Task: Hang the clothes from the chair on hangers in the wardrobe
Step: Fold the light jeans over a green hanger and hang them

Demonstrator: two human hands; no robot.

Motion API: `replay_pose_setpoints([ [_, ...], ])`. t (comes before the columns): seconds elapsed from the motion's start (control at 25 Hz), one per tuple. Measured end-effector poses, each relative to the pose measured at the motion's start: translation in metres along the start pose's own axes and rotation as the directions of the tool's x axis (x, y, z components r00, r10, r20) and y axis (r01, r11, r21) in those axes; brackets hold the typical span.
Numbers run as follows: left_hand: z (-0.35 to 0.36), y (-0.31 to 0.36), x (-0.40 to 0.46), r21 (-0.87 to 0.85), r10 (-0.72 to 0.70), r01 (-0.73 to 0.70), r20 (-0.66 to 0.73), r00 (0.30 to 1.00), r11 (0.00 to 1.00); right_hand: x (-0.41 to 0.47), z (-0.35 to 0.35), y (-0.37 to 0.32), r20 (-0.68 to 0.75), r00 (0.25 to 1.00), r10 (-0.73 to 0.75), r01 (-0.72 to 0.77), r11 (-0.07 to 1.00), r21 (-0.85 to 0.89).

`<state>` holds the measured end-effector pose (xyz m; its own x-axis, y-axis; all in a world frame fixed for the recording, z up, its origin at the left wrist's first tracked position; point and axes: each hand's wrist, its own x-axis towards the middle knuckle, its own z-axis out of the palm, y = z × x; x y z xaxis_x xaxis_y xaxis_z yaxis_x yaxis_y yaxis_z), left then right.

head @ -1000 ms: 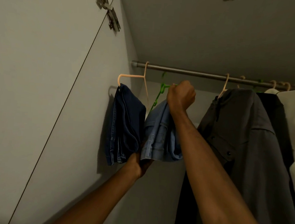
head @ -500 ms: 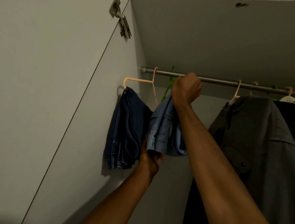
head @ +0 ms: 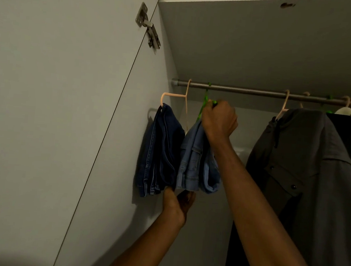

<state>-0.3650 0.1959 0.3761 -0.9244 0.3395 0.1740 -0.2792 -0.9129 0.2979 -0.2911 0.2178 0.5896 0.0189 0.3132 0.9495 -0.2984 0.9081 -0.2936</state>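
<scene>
While the left hand (head: 176,204) cupped, fingers relaxed, under the light jeans (head: 197,162) to bear their weight, the right hand (head: 218,119) gripped the green hanger (head: 204,102), its hook apparently over the rail (head: 247,92), beside dark jeans (head: 160,150).

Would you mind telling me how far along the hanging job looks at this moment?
Done: the dark blue jeans hang on a pink hanger at the left end of the rail. In hand: the right hand holds the green hanger, whose hook is over the rail, while the left hand steadies the light blue jeans from below. Left: let go of both; the chair is out of view.
</scene>
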Motion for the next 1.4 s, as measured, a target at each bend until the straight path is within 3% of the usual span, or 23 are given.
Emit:
replay_pose_setpoints([
  [0.12, -0.022, 0.009, -0.018, 0.322, -0.058, 0.072, -0.054, 0.997, 0.944, -0.005, -0.01, 0.021, -0.074, 0.997, 0.019, -0.004, 0.981, 0.196],
  [0.16, -0.029, 0.011, -0.025, 0.484, 0.015, 0.026, -0.081, 0.997, 0.875, -0.005, -0.011, 0.033, -0.096, 0.994, 0.057, -0.033, 0.971, 0.239],
  [0.2, -0.034, 0.012, -0.032, 0.626, 0.173, -0.098, -0.06, 0.983, 0.774, -0.006, -0.01, 0.045, -0.079, 0.992, 0.097, -0.073, 0.962, 0.263],
  [0.24, -0.034, 0.013, -0.041, 0.713, 0.379, -0.286, 0.03, 0.925, 0.641, -0.007, -0.007, 0.057, -0.018, 0.991, 0.134, -0.123, 0.951, 0.283],
  [0.28, -0.028, 0.016, -0.048, 0.731, 0.57, -0.499, 0.184, 0.801, 0.466, -0.007, 0.0, 0.07, 0.078, 0.984, 0.161, -0.178, 0.934, 0.311],
  [0.36, -0.004, 0.025, -0.063, 0.618, 0.739, -0.783, 0.498, 0.454, 0.064, -0.01, 0.01, 0.089, 0.265, 0.946, 0.187, -0.272, 0.901, 0.337],
  [0.4, 0.011, 0.03, -0.063, 0.559, 0.75, -0.823, 0.586, 0.307, -0.1, -0.013, 0.013, 0.094, 0.335, 0.923, 0.192, -0.313, 0.88, 0.357],
  [0.44, 0.027, 0.037, -0.06, 0.53, 0.745, -0.818, 0.634, 0.205, -0.226, -0.015, 0.016, 0.097, 0.401, 0.895, 0.195, -0.364, 0.839, 0.404],
  [0.48, 0.043, 0.042, -0.056, 0.532, 0.732, -0.792, 0.661, 0.167, -0.3, -0.017, 0.02, 0.099, 0.473, 0.861, 0.187, -0.43, 0.766, 0.478],
  [0.52, 0.059, 0.047, -0.05, 0.567, 0.709, -0.758, 0.675, 0.203, -0.322, -0.017, 0.024, 0.101, 0.548, 0.82, 0.163, -0.495, 0.683, 0.537],
  [0.6, 0.085, 0.051, -0.036, 0.697, 0.648, -0.642, 0.655, 0.388, -0.32, -0.018, 0.032, 0.098, 0.657, 0.751, 0.073, -0.568, 0.579, 0.585],
  [0.64, 0.093, 0.052, -0.03, 0.749, 0.623, -0.582, 0.627, 0.469, -0.316, -0.019, 0.035, 0.095, 0.677, 0.736, 0.025, -0.561, 0.582, 0.589],
  [0.72, 0.098, 0.063, -0.014, 0.789, 0.595, -0.521, 0.599, 0.536, -0.325, -0.025, 0.038, 0.085, 0.69, 0.723, -0.026, -0.53, 0.62, 0.578],
  [0.88, 0.084, 0.101, 0.011, 0.722, 0.56, -0.607, 0.668, 0.489, -0.332, -0.03, 0.058, 0.065, 0.687, 0.722, -0.088, -0.439, 0.708, 0.553],
  [1.04, 0.075, 0.122, 0.021, 0.671, 0.551, -0.633, 0.718, 0.425, -0.386, -0.043, 0.093, 0.054, 0.676, 0.728, -0.115, -0.419, 0.706, 0.571],
  [1.4, 0.056, 0.085, 0.006, 0.657, 0.559, -0.579, 0.74, 0.375, -0.483, -0.059, 0.073, 0.086, 0.572, 0.817, -0.07, -0.302, 0.794, 0.528],
])
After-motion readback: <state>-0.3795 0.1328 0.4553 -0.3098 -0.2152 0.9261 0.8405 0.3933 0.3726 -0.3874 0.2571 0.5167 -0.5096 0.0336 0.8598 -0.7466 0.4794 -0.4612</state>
